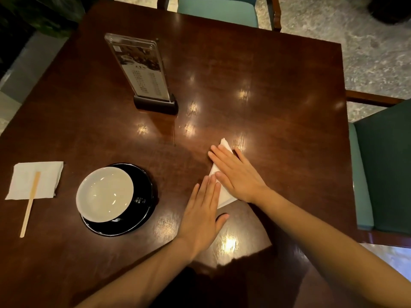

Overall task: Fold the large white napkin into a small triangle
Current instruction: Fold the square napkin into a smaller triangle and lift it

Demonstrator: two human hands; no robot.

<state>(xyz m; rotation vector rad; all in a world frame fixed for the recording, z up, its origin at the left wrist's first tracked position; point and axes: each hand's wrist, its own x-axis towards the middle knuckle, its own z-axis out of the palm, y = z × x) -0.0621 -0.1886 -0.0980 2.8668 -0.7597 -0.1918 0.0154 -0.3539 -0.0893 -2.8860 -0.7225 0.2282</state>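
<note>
Left hand (200, 216), glossy table (266, 85), teal chairs (218, 10)

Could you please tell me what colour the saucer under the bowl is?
Black saucer, glossy; shown in the head view.

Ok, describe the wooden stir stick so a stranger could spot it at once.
On the dark wooden table, look to the left edge, where a flat white napkin lies beside the cup and black saucer. The stir stick lies across it, near end overhanging onto the wood: the only thin, pale strip there.
</note>
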